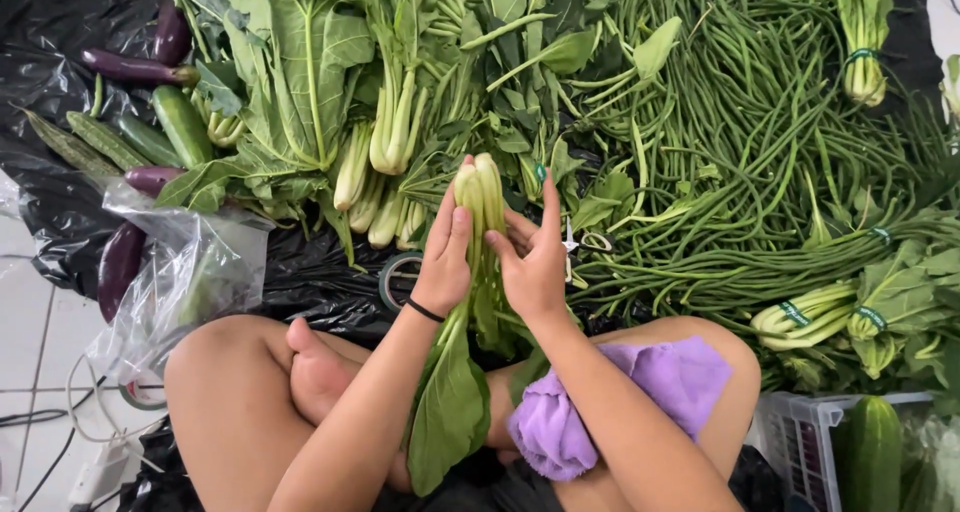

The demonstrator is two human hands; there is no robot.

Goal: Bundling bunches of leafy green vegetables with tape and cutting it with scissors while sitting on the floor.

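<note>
bunch of greens upright, clasped between left hand and right hand

Four purple eggplants, two hands, one purple cloth

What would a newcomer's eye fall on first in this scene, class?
At centre, the left hand and right hand clasp an upright bunch of pale-stemmed leafy greens. Behind to the right spreads a big heap of long green beans. Far left, dark purple aubergines lie on black plastic sheeting.
</note>
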